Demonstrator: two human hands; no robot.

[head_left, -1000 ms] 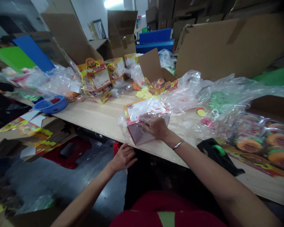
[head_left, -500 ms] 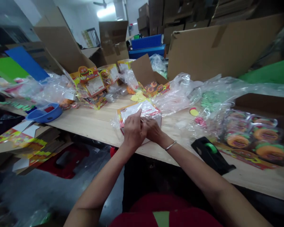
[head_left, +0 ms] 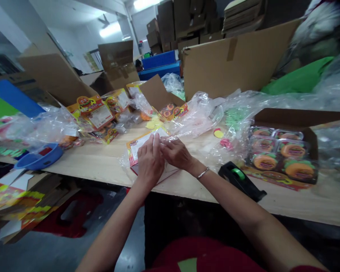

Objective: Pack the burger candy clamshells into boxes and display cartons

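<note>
Both hands meet over a printed cardboard display box, wrapped in clear plastic film point(head_left: 125, 161). Fingers of the left hand point(head_left: 150, 161) lie long and close together, pressed flat along the wrap; those of the right hand point(head_left: 176, 152) are curled, their tips against the left fingers. Whether either one pinches the film cannot be told, since the contact is hidden.

The display box point(head_left: 135, 147) sits directly beneath the hands, near the front edge of the wooden tabletop point(head_left: 87, 158), its white panel showing beyond the left fingertips. It looks light, and its thin card walls probably flex or dent under a hard squeeze, more at mid-panel than along the folded edges. The film is likely slick, loose and easily torn, so a grip on the wrap alone may slide; palms on two opposite sides, or fingers under the bottom edges, should hold better. What is inside does not show.

To the right of the right hand stand a black tape dispenser point(head_left: 239, 181) and, beyond it, an open display box point(head_left: 289, 115) of toy burgers point(head_left: 293, 150) in clear cases.
</note>
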